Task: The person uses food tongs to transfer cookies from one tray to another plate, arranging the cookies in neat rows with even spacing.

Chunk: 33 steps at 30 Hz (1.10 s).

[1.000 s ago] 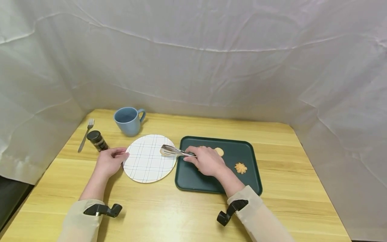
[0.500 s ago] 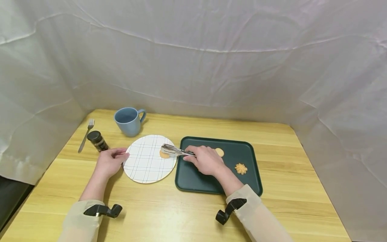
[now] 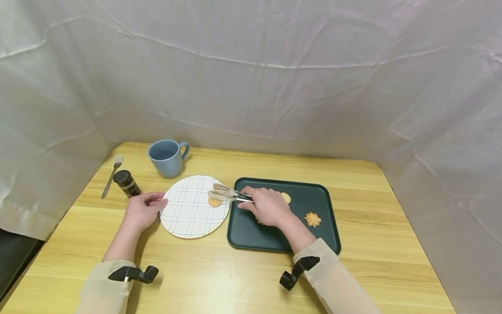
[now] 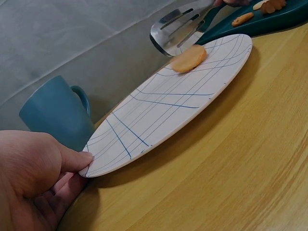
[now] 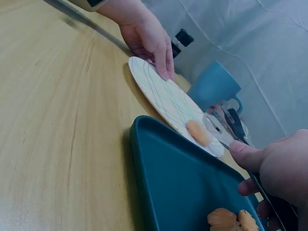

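Observation:
A white plate (image 3: 184, 213) with a blue grid pattern lies on the wooden table; my left hand (image 3: 143, 210) holds its left rim, thumb on top (image 4: 72, 161). One round cookie (image 3: 214, 202) lies on the plate's right side (image 4: 188, 58) (image 5: 198, 132). My right hand (image 3: 266, 207) grips metal tongs (image 3: 227, 194), whose tips hover just above the cookie, slightly apart (image 4: 175, 33). The dark green tray (image 3: 321, 235) holds a round cookie (image 3: 285, 197) and a flower-shaped cookie (image 3: 312, 219).
A blue mug (image 3: 167, 157) stands behind the plate. A small dark jar (image 3: 126, 182) and a fork (image 3: 111, 175) lie at the far left. White cloth walls surround the table on three sides.
The tongs brought a cookie over the plate's right side, set it down and released it; their tips have now lifted slightly off it. The left hand stayed at the rim.

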### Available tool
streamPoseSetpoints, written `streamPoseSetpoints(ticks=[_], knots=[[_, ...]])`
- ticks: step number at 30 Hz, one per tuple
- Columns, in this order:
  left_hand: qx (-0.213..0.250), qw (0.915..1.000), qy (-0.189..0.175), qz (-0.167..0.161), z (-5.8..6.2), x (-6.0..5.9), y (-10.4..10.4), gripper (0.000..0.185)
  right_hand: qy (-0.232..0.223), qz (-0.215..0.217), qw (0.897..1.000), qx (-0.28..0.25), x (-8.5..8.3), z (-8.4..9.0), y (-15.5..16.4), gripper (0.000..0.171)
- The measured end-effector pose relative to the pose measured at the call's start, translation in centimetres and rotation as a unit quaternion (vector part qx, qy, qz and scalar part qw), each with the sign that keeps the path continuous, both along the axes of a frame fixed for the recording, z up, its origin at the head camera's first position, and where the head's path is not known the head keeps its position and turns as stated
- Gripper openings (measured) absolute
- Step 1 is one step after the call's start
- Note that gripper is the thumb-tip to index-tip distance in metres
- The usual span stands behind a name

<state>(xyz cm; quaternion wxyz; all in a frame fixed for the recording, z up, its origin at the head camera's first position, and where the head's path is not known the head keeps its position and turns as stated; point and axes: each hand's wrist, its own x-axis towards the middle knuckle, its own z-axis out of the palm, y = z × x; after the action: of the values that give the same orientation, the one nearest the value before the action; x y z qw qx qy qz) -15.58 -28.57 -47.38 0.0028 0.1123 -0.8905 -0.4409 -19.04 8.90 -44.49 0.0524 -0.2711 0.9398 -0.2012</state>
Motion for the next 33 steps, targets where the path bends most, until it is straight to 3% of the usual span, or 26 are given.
streamPoseSetpoints(ticks=[8, 13, 22, 26, 33], knots=[[0.003, 1.0, 0.003, 0.0, -0.2, 0.0, 0.0, 0.042, 0.023, -0.022, 0.999, -0.002, 0.1, 0.6, 0.6, 0.058], [0.006, 1.0, 0.0, 0.0, -0.3, -0.1, -0.1, 0.043, -0.011, -0.026, 0.999, -0.036, 0.5, 1.3, 1.9, 0.066], [0.001, 1.0, 0.003, -0.003, -0.1, -0.1, -0.3, 0.041, -0.014, 0.001, 0.998, -0.064, 1.4, 3.3, 5.6, 0.058], [-0.001, 1.0, 0.002, -0.004, 0.1, 0.1, -0.2, 0.042, 0.011, 0.006, 0.999, -0.051, 1.8, 3.7, 7.3, 0.056], [-0.008, 0.9999, 0.009, -0.01, -0.1, 0.0, 0.0, 0.041, 0.104, 0.003, 0.995, 0.002, 2.5, 3.8, 10.3, 0.055]])
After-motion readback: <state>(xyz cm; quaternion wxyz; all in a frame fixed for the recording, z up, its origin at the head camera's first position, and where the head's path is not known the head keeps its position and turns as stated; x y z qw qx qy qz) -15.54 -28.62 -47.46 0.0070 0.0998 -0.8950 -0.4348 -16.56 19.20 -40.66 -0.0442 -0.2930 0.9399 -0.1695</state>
